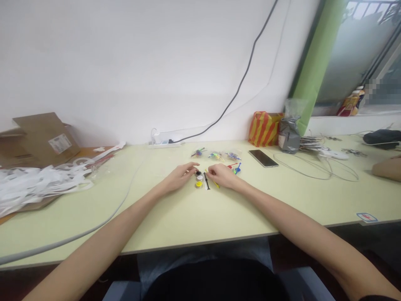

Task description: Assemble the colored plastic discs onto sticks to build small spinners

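Three small round pieces lie in a column on the table: a black disc (198,173), a white disc (199,178) and a yellow disc (199,184). My left hand (179,177) rests just left of them, fingers stretched out and the tips at the black disc. A thin black stick (206,181) lies right of the discs, with a white one beside it. Over a yellow stick (216,184) is my right hand (221,174), its fingers curled together; what they hold, if anything, is hidden. Red and blue pieces (237,168) show beyond that hand.
Several bags of colourful small parts (216,155) lie further back. A phone (263,158), a striped bag (265,128) and a grey bag (288,136) stand or lie right. White strips (40,184) and a cardboard box (46,138) fill the left; a cable (103,222) crosses there. Another person's arm (387,168) is far right.
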Motion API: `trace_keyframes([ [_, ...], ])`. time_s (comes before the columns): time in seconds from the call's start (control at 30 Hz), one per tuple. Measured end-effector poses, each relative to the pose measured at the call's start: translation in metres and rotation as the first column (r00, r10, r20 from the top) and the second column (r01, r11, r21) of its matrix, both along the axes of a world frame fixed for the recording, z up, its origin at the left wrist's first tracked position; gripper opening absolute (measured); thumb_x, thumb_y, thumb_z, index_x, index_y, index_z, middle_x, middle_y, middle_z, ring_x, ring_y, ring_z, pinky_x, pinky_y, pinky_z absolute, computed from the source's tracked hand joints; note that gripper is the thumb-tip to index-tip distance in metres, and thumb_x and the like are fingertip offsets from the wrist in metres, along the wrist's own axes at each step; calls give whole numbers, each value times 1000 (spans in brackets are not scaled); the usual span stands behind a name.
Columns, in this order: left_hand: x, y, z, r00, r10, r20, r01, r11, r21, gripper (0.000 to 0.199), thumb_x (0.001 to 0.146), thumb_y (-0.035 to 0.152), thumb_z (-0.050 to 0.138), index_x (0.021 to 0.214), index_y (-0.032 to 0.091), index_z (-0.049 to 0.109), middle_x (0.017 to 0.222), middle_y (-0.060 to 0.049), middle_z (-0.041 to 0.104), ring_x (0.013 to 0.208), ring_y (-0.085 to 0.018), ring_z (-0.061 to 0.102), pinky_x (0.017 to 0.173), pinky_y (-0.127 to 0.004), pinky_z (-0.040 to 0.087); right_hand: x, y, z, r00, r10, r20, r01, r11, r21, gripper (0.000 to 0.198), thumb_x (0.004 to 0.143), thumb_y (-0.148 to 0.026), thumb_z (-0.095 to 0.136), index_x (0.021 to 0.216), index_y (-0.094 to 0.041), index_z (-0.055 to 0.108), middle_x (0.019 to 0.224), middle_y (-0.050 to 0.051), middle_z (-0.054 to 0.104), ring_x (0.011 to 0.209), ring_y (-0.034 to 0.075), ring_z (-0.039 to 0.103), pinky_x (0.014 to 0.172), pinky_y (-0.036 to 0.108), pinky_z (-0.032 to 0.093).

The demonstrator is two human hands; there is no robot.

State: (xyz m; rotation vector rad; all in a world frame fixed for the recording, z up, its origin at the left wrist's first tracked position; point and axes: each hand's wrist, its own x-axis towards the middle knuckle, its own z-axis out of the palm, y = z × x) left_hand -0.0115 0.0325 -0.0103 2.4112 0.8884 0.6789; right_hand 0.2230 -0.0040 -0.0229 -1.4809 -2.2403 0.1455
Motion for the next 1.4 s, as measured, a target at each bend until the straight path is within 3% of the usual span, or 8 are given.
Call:
trace_keyframes([
  [0.27, 3, -3, 2, 1000, -29, -7, 29, 1000, 4, 48, 99, 55, 43, 136, 27, 56, 127, -6, 68, 117, -25, 63, 100, -41, 51, -1, -1, 2, 1000, 5, 14, -5, 1000, -11, 31, 96, -32, 52, 70, -17, 59, 68, 2, 62, 63, 13, 49, 58, 26, 25],
  [0.43, 1, -5, 6, 996, -87, -36, 87, 996, -3, 64, 89, 58, 62, 145, 30, 48, 153, -4, 47, 140, -27, 44, 117, -43, 38, -1, -2, 3, 1000, 4, 19, -3, 1000, -30, 29, 96, -30, 52, 72, -16, 61, 70, 3, 63, 64, 14, 50, 58, 26, 26],
  [0.6, 0, -6, 3, 989, -134, -67, 130, 989, -70, 77, 85, 56, 69, 151, 32, 40, 158, -4, 39, 146, -27, 36, 122, -45, 29, -1, -2, 3, 1000, 4, 15, -4, 1000, -24, 30, 96, -31, 51, 72, -16, 61, 69, 3, 63, 63, 14, 50, 57, 26, 26],
  [0.83, 3, -13, 5, 990, -110, -90, 104, 992, -71, 73, 87, 58, 65, 150, 30, 41, 157, -4, 40, 145, -28, 38, 121, -44, 30, 0, 0, 4, 999, -14, -34, 13, 1000, -24, 30, 94, -29, 54, 69, -16, 63, 70, 4, 66, 64, 14, 53, 59, 25, 29],
  [0.97, 4, -12, 4, 992, -85, -90, 78, 994, -73, 62, 95, 59, 53, 149, 31, 42, 157, -3, 41, 145, -26, 38, 122, -42, 30, 1, -2, 5, 992, -7, -124, -4, 996, -91, 37, 95, -25, 49, 61, -15, 62, 57, 3, 63, 57, 13, 54, 61, 24, 35],
  [1.27, 5, -9, -3, 992, -71, -101, 66, 996, -59, 64, 96, 60, 51, 151, 28, 38, 159, -5, 38, 147, -24, 35, 123, -41, 28, -2, -5, 8, 979, -78, -190, 51, 988, -143, 37, 89, -20, 49, 54, -16, 59, 50, 2, 61, 52, 14, 56, 60, 23, 39],
  [1.4, 6, -9, -3, 996, -60, -72, 57, 997, -46, 58, 100, 58, 42, 149, 27, 39, 158, -6, 39, 147, -24, 36, 123, -42, 28, 2, -2, 7, 978, -14, -210, -19, 988, -155, 36, 91, -21, 48, 58, -15, 63, 50, 2, 62, 50, 13, 56, 59, 23, 40],
])
